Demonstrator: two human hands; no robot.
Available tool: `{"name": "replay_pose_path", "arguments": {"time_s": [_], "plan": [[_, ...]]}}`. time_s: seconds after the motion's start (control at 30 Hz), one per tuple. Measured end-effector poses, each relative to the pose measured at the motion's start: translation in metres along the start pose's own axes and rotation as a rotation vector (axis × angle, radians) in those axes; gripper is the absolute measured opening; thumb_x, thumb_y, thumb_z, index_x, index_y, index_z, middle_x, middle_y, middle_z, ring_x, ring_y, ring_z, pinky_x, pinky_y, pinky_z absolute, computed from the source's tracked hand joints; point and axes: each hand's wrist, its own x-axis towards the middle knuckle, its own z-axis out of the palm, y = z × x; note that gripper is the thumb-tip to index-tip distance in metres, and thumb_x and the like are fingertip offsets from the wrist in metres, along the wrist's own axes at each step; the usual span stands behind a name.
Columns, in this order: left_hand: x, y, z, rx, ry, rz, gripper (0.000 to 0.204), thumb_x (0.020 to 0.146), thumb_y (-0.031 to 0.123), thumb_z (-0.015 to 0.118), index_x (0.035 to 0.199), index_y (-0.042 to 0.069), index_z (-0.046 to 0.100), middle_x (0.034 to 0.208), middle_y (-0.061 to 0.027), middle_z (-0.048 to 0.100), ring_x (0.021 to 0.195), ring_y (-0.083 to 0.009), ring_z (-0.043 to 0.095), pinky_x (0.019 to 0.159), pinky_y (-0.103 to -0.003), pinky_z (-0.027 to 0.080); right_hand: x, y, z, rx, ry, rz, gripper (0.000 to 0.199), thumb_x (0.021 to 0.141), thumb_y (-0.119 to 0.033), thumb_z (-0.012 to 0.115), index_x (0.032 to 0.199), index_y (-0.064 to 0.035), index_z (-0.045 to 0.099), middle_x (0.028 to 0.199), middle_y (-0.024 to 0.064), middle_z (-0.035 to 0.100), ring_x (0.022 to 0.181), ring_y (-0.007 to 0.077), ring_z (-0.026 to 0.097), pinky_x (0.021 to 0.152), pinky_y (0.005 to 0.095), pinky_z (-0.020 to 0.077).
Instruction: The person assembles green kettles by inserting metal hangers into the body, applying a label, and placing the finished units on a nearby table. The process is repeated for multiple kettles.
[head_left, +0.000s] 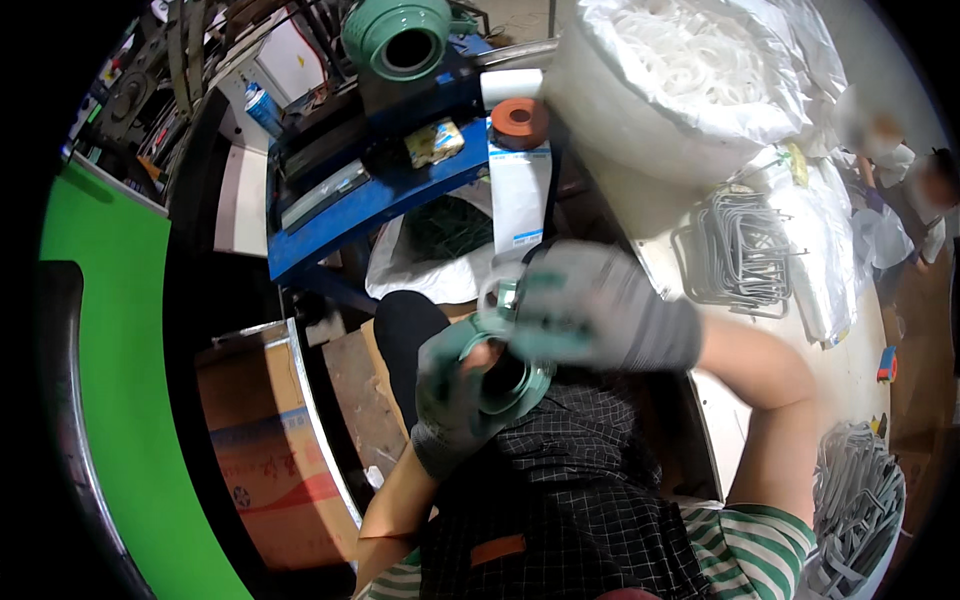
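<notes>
My left hand, in a grey and green work glove, is wrapped round a green round hollow part and holds it above my lap. Its dark opening faces up, and a bare fingertip shows at the rim. Over the part's far side is my right hand, in a similar glove and blurred by motion. A pale white ring shows at its fingertips, against the part's upper edge; the finger grip is partly smeared.
Ahead stands a blue bench with a larger green vessel and a brown tape roll. On the right are a sack of white rings and bent wire handles. An open carton lies left. Other people are at far right.
</notes>
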Motion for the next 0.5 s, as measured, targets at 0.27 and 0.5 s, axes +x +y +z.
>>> {"name": "replay_pose_path", "arguments": {"time_s": [0.27,0.5], "plan": [[-0.021,-0.031,-0.021,-0.105,-0.234,-0.195,0.044,0.076,0.043,0.087,0.105,0.012,0.076,0.123,-0.0114,0.064,0.111,-0.0385,0.064,0.090,-0.053,0.055,0.003,-0.017,0.060,-0.070,-0.052,-0.219,0.043,0.091,-0.048,0.070,0.108,-0.0084,0.071,0.121,0.0106,0.062,0.119,0.0326,0.060,0.110,0.0509,0.0477],[-0.003,-0.028,-0.031,0.178,-0.305,-0.064,0.063,0.081,0.054,0.079,0.129,0.015,0.069,0.124,-0.0094,0.065,0.125,-0.0363,0.054,0.108,-0.061,0.044,-0.003,-0.017,0.075,-0.047,-0.178,-0.131,0.042,0.079,-0.040,0.079,0.106,-0.0090,0.068,0.115,0.0095,0.059,0.113,0.0311,0.055,0.089,0.0474,0.0460]]}}
